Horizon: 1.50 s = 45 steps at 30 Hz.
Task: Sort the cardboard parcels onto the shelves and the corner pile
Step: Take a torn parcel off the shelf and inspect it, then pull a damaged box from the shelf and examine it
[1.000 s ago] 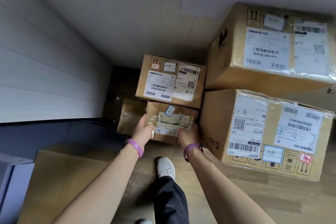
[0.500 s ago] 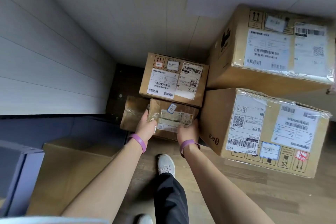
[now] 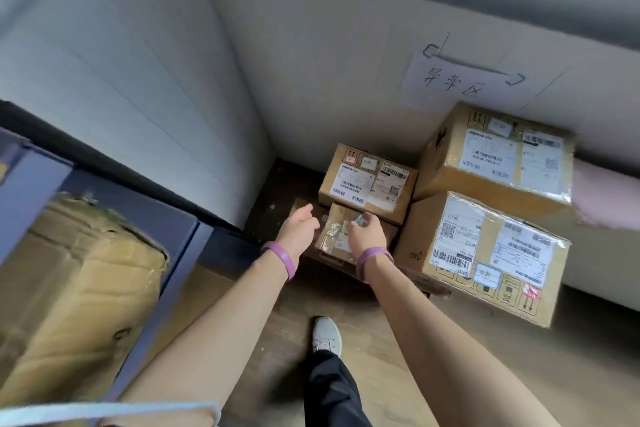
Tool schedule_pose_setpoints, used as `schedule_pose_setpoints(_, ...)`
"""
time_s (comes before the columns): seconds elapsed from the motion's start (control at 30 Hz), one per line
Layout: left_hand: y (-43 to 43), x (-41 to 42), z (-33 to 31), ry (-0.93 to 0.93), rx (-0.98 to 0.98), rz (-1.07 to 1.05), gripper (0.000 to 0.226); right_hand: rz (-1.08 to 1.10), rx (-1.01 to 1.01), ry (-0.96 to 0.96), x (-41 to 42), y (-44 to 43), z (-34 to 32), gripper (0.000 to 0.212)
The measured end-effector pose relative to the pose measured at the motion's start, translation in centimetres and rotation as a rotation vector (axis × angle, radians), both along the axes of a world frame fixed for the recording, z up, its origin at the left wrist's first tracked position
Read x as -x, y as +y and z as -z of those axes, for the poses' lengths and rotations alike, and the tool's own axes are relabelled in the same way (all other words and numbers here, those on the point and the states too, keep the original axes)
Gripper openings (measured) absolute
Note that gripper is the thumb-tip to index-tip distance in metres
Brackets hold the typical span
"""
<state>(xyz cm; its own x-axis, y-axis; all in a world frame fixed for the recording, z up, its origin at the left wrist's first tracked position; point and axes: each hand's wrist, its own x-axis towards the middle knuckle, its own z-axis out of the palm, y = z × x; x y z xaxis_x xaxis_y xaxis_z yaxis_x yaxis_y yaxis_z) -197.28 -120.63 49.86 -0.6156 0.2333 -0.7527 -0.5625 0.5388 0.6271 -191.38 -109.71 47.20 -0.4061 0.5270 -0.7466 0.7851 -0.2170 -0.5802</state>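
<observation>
Released now, the small parcel (image 3: 334, 233) is left in the corner pile (image 3: 485, 253), under the labelled box (image 3: 367, 184). With left hand (image 3: 299, 227) and right hand (image 3: 369, 236) drawn back, fingers relaxed and nothing gripped, placing seems done; another parcel is to be fetched.

Left hand (image 3: 299, 229) and right hand (image 3: 369, 236) flank the small parcel (image 3: 334, 234) (contact unclear).

A small parcel (image 3: 341, 236) lies on the floor (image 3: 381, 340) in the corner, a medium box (image 3: 369, 182) just behind it. Right of both, the upper large box (image 3: 495, 156) sits on the lower large box (image 3: 485, 253); a shelf (image 3: 180, 253) stands left.
</observation>
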Motion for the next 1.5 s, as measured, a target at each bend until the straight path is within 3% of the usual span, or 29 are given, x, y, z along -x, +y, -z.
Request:
schedule_pose_setpoints(0.27, -8.6, -4.4, -7.9, 0.164, -0.102, -0.067, 0.051, -0.204, -0.088, 0.175, -1.8, -7.9, -8.9, 0.052)
schedule_pose_setpoints(0.57, -22.8, -13.9, -14.5, 0.311, -0.15, -0.315, 0.053, -0.465, -0.158, 0.329, -9.3, -20.9, -16.2, 0.054)
schedule_pose_setpoints(1.0, -38.9, -28.9, -16.6, 0.341, -0.097, -0.761, 0.035, -0.945, -0.052, 0.399, -17.7, -37.5, -19.6, 0.054)
schedule_pose_setpoints(1.07, -40.8, -31.2, -16.5, 0.355, -0.068, -0.849, 0.046, -1.015, -0.049, 0.398, -19.1, -39.1, -19.5, 0.048)
schedule_pose_setpoints(1.17, -42.9, -35.3, -16.6, 0.363, -0.025, -0.953, 0.05, -1.16, -0.052, 0.406, -21.3, -41.4, -19.1, 0.018)
schedule_pose_setpoints(1.2, -43.5, -36.9, -16.8, 0.358, -0.02, -0.987, 0.051, -1.2, -0.052, 0.41, -22.2, -42.2, -18.9, 0.018)
schedule_pose_setpoints(1.3, -45.3, -41.3, -17.3, 0.348, 0.007, -1.083, 0.052, -1.288, 0.015, 0.414, -25.5, -44.9, -19.0, 0.047)
schedule_pose_setpoints(1.5, -48.5, -49.3, -18.6, 0.365, 0.1, -1.275, 0.052, -1.485, 0.087, 0.398, -31.7, -50.1, -20.1, 0.053)
